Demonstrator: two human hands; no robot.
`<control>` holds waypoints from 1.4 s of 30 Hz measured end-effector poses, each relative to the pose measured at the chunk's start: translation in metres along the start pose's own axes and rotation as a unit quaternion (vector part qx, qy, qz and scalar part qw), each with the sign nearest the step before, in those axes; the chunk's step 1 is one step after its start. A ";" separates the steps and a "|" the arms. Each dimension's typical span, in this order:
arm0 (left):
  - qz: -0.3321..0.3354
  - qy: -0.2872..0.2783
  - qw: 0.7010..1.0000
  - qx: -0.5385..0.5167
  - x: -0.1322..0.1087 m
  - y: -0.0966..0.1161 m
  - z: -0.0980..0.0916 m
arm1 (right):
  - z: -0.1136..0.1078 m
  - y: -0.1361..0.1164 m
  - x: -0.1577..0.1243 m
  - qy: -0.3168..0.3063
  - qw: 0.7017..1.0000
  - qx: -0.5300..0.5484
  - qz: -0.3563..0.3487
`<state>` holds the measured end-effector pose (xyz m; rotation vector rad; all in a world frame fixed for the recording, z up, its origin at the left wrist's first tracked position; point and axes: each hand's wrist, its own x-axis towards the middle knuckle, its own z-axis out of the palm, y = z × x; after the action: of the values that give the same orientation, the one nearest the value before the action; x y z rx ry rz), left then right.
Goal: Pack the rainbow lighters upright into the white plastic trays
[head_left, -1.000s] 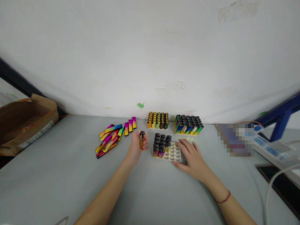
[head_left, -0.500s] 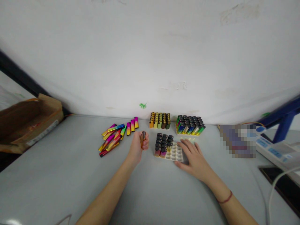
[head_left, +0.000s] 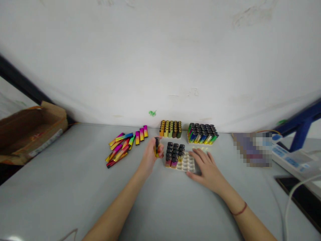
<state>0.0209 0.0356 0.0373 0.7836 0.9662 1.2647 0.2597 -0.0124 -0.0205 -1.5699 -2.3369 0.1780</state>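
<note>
My left hand (head_left: 148, 155) is closed around a lighter (head_left: 157, 147) with a dark top and a yellow-gold body, held upright just left of the tray. The white tray (head_left: 186, 164) has rows of round pockets; black-topped lighters (head_left: 173, 155) stand in its left part, and bare pockets show at its right. My right hand (head_left: 207, 171) lies with fingers spread at the tray's right edge, fingertips touching or very near it. Left of my left hand, shiny multicoloured casings (head_left: 120, 150) lie in a loose pile, with several pink-and-yellow ones (head_left: 141, 134) beside it.
Against the wall stand a block of gold-topped lighters (head_left: 170, 130) and a tray of black-topped, rainbow-coloured ones (head_left: 202, 134). An open cardboard box (head_left: 32, 132) is at the far left. At the right are a white power strip (head_left: 288, 162), a dark flat device (head_left: 301, 201) and a cable.
My left hand has moved slightly right and up towards the tray, tilting the lighter so more of its dark top shows. My right hand stays at the tray's edge.
</note>
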 end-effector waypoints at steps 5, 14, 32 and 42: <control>0.161 0.049 0.983 0.077 -0.003 -0.007 -0.002 | -0.001 -0.001 0.001 -0.003 1.000 0.001 0.002; 0.345 0.039 0.896 0.275 -0.024 0.005 -0.004 | -0.005 -0.003 0.002 -0.015 1.000 0.005 0.006; 0.507 -0.161 0.633 0.563 -0.026 -0.012 0.006 | -0.004 -0.005 0.003 -0.008 1.000 0.001 0.007; 0.492 -0.162 0.650 0.557 -0.027 -0.010 0.006 | -0.007 -0.006 0.003 -0.018 1.000 0.000 0.008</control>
<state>0.0294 0.0075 0.0346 2.7088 0.9686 1.1791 0.2559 -0.0118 -0.0118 -1.5985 -2.3516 0.2124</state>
